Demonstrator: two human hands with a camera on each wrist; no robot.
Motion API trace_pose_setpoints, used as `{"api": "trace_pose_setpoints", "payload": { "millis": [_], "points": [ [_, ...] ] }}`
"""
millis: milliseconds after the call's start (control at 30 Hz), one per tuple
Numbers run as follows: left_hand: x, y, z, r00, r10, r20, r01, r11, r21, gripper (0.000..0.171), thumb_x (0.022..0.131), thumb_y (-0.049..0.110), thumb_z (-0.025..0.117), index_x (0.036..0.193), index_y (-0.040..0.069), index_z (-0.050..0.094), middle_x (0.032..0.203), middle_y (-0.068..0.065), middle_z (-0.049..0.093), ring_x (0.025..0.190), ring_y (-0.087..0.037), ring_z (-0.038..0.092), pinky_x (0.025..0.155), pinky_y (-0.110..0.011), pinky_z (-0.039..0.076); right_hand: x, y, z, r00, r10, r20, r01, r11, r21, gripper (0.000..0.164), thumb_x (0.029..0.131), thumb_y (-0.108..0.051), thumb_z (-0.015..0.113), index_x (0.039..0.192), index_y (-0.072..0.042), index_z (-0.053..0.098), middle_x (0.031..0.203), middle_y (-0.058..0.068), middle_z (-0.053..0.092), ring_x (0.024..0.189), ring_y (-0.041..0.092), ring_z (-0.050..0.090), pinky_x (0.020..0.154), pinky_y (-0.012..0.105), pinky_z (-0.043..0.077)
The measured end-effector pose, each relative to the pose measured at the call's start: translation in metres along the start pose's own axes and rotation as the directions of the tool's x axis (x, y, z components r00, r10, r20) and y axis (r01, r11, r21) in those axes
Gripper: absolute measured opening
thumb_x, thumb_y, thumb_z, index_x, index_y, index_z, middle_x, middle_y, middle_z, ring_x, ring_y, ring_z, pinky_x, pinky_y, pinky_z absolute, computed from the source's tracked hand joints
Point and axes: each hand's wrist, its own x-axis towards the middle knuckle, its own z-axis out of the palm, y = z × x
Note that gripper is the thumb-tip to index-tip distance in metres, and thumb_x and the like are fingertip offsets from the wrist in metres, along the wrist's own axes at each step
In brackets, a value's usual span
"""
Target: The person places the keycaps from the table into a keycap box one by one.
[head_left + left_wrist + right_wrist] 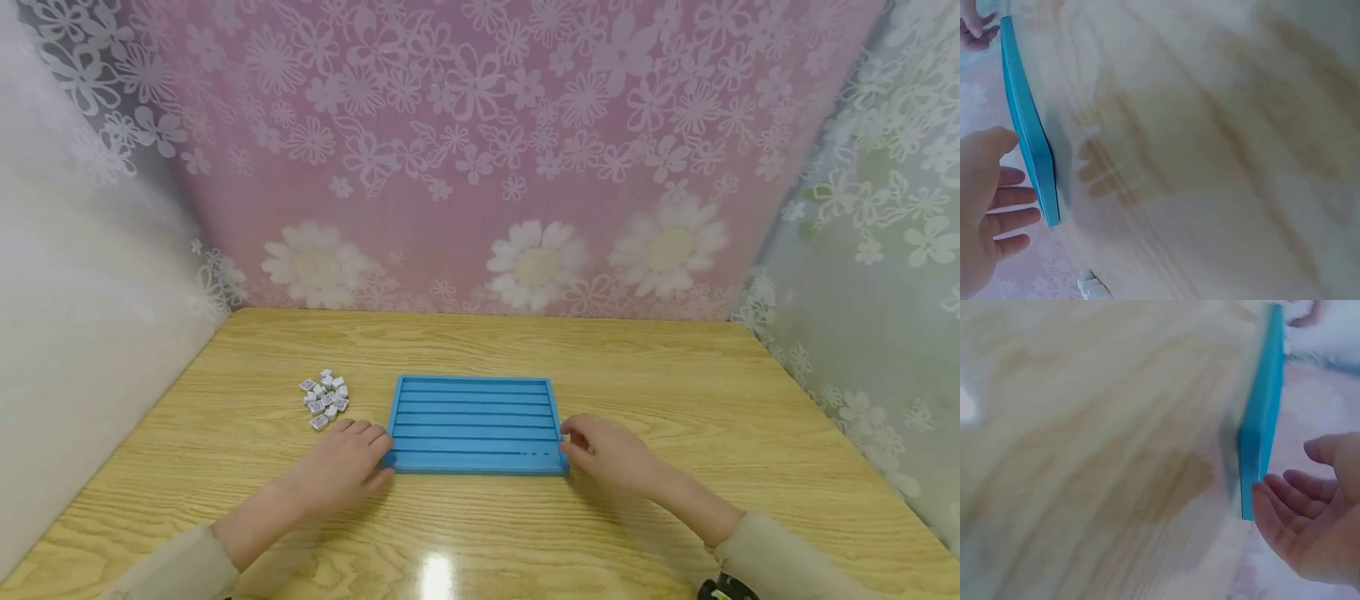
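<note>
A blue rectangular tray (474, 423) with several parallel ridges lies flat on the wooden table. At its front left corner is my left hand (347, 460), fingertips by the side wall and thumb near the front edge. The left wrist view has that hand (991, 206) with fingers extended and slightly spread beside the tray (1034, 137). My right hand (609, 452) is at the front right corner, thumb and fingers loosely bent. Seen from the right wrist, its fingertips touch or nearly touch the tray's end (1254, 456), with thumb and fingers apart.
Left of the tray, just beyond my left hand, is a loose pile of small white blocks (327, 400) with dark markings. The wooden table (637, 367) runs back to a pink flowered curtain (480, 167). A dark wristband (726, 588) shows near the right sleeve.
</note>
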Motion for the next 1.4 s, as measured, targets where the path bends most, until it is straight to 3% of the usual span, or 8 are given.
{"api": "trace_pose_setpoints", "payload": {
  "millis": [67,200,400,533,700,900,967,1400],
  "points": [
    [0.002,-0.002,0.000,0.998,-0.053,-0.019,0.052,0.998,-0.030,0.021,0.085,0.028,0.065,0.086,0.008,0.058,0.089,-0.004,0.060,0.085,-0.023,0.056,0.075,-0.038,0.045,0.003,0.001,-0.004,0.988,0.153,0.018,-0.153,0.959,0.239,0.027,0.094,-0.016,0.055,0.111,0.003,0.058,0.087,0.002,0.061,0.073,0.014,0.055,0.061,0.029,0.047],
    [0.005,-0.007,0.000,0.991,-0.132,-0.029,0.129,0.989,-0.067,0.018,0.086,0.024,0.065,0.083,0.007,0.058,0.086,-0.005,0.060,0.082,-0.024,0.057,0.071,-0.039,0.047,0.007,0.007,-0.009,0.943,0.309,0.124,-0.324,0.764,0.558,0.038,0.095,-0.014,0.052,0.122,0.012,0.050,0.095,0.013,0.064,0.078,0.022,0.061,0.065,0.035,0.053],
    [0.005,-0.018,0.000,0.973,-0.220,-0.064,0.210,0.968,-0.134,0.020,0.084,0.019,0.067,0.090,0.000,0.064,0.085,-0.008,0.062,0.079,-0.024,0.060,0.070,-0.037,0.050,0.008,0.017,-0.007,0.899,0.355,0.258,-0.417,0.510,0.752,0.046,0.095,-0.013,0.050,0.126,0.019,0.040,0.101,0.019,0.063,0.084,0.022,0.065,0.072,0.038,0.054],
    [0.002,-0.029,-0.002,0.957,-0.288,-0.046,0.274,0.942,-0.194,0.018,0.084,0.016,0.067,0.091,-0.001,0.063,0.085,-0.009,0.062,0.078,-0.024,0.060,0.067,-0.036,0.050,0.010,0.022,-0.004,0.875,0.372,0.310,-0.457,0.420,0.785,0.045,0.096,-0.013,0.050,0.127,0.018,0.040,0.100,0.016,0.063,0.083,0.021,0.065,0.072,0.036,0.054],
    [0.000,-0.047,-0.003,0.926,-0.378,0.020,0.370,0.893,-0.257,0.016,0.085,0.014,0.065,0.093,-0.001,0.062,0.087,-0.009,0.061,0.078,-0.024,0.058,0.066,-0.036,0.049,0.014,0.023,-0.002,0.859,0.397,0.321,-0.472,0.375,0.798,0.044,0.094,-0.012,0.054,0.125,0.017,0.042,0.094,0.013,0.065,0.081,0.020,0.065,0.071,0.036,0.054],
    [-0.005,-0.071,-0.001,0.860,-0.493,0.128,0.504,0.784,-0.363,0.024,0.088,0.013,0.061,0.104,-0.004,0.060,0.099,-0.017,0.059,0.088,-0.032,0.057,0.072,-0.043,0.048,0.018,0.021,0.000,0.840,0.418,0.344,-0.505,0.374,0.778,0.044,0.093,-0.011,0.055,0.126,0.015,0.043,0.089,0.009,0.064,0.075,0.016,0.064,0.067,0.031,0.055],
    [-0.008,-0.076,-0.003,0.848,-0.506,0.154,0.525,0.767,-0.369,0.029,0.087,0.013,0.062,0.108,-0.006,0.058,0.102,-0.020,0.058,0.091,-0.034,0.057,0.074,-0.045,0.048,0.019,0.020,0.000,0.836,0.421,0.352,-0.515,0.379,0.769,0.044,0.093,-0.011,0.055,0.126,0.014,0.043,0.090,0.010,0.064,0.075,0.015,0.064,0.066,0.031,0.055],
    [-0.011,-0.085,0.007,0.877,-0.445,0.181,0.479,0.837,-0.265,0.039,0.081,0.019,0.071,0.108,-0.005,0.060,0.100,-0.015,0.057,0.092,-0.033,0.056,0.079,-0.045,0.047,0.021,0.020,0.001,0.837,0.425,0.343,-0.514,0.400,0.759,0.038,0.092,-0.009,0.057,0.121,0.015,0.048,0.088,0.010,0.065,0.075,0.016,0.064,0.066,0.031,0.054]
  ]
}}
